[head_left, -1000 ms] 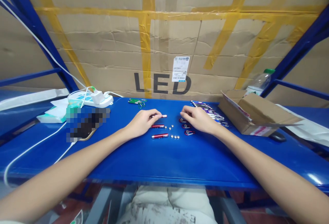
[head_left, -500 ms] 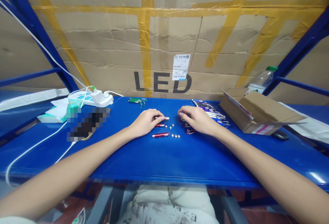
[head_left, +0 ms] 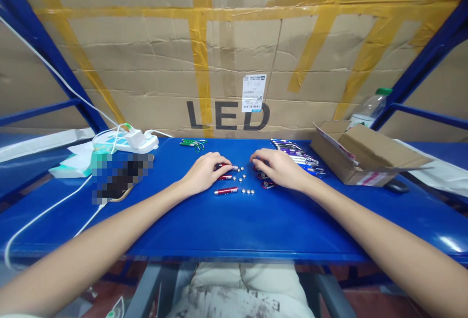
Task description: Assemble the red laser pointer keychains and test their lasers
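My left hand (head_left: 205, 173) is closed around a small red flashlight tube (head_left: 234, 167), whose end shows past the fingertips. Two button cells (head_left: 242, 168) lie by that end. Closer to me are another red tube (head_left: 225, 177), partly beneath the hand, and a fully visible one (head_left: 226, 191) with a row of silver button cells (head_left: 248, 191) beside it. My right hand (head_left: 280, 168) rests with curled fingers over red carabiner clips (head_left: 268, 184). Its fingers hide whatever may be between them.
Green flashlights with clips (head_left: 193, 143) lie at the back. Blue, purple and silver ones (head_left: 292, 152) are lined up behind my right hand. An open cardboard box (head_left: 365, 174) stands at right, with a black mouse (head_left: 396, 187) by it. A phone (head_left: 122, 181) and power strip (head_left: 144, 143) are left.
Button cells now show on the table at the end of the tube in my left hand. The right hand stays over the clips. The whole view has shifted slightly.
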The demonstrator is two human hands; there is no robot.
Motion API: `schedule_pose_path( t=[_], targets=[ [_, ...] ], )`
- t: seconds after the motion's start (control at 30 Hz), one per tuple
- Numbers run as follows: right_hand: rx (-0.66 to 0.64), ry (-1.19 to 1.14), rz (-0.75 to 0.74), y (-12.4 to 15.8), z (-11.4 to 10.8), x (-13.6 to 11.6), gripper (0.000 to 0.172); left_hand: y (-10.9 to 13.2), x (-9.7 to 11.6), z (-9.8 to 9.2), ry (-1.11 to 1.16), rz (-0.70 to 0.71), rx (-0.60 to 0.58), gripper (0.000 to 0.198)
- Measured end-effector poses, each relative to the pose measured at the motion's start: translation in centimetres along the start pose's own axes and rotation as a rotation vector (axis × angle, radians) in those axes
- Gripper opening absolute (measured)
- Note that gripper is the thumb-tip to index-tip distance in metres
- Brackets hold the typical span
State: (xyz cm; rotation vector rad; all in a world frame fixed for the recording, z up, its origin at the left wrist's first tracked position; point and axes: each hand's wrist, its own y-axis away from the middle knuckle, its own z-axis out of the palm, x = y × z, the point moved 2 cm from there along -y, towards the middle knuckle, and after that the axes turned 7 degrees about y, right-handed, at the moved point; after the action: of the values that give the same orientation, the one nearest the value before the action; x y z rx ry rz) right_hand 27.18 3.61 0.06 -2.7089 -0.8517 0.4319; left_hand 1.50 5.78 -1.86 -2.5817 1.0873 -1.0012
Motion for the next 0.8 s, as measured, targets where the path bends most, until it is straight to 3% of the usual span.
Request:
schedule_pose_path(
  t=[0.8],
  targets=[
    [-0.024,0.097,-0.096,0.3,0.2,0.0,0.033,0.3,-1.2,-0.7,-0.032,-0.074,-0.035,0.027]
  ],
)
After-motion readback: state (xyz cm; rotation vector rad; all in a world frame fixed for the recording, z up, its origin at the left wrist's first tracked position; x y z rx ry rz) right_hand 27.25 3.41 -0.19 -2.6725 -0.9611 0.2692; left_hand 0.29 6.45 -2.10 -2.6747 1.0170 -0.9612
